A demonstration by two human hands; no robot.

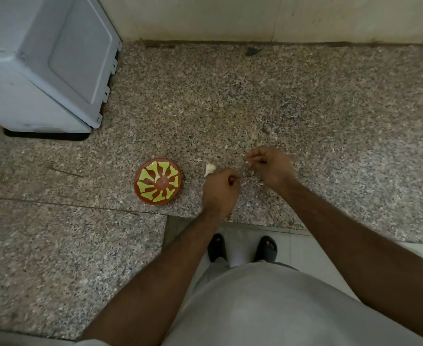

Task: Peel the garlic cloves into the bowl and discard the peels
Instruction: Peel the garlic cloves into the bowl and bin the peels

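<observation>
A small red bowl with a yellow-green pattern sits on the granite counter, one pale peeled clove inside it. A white garlic bulb piece lies on the counter just above my left hand. That hand's fingers are curled; what they hold is hidden. My right hand hovers to the right and pinches a small white bit, either a clove or peel, at its fingertips. Thin scraps of peel lie between the two hands.
A grey-white appliance stands at the back left on the counter. A tiled wall runs along the back. The counter's front edge steps inward near my body; my feet in dark sandals show on the floor below.
</observation>
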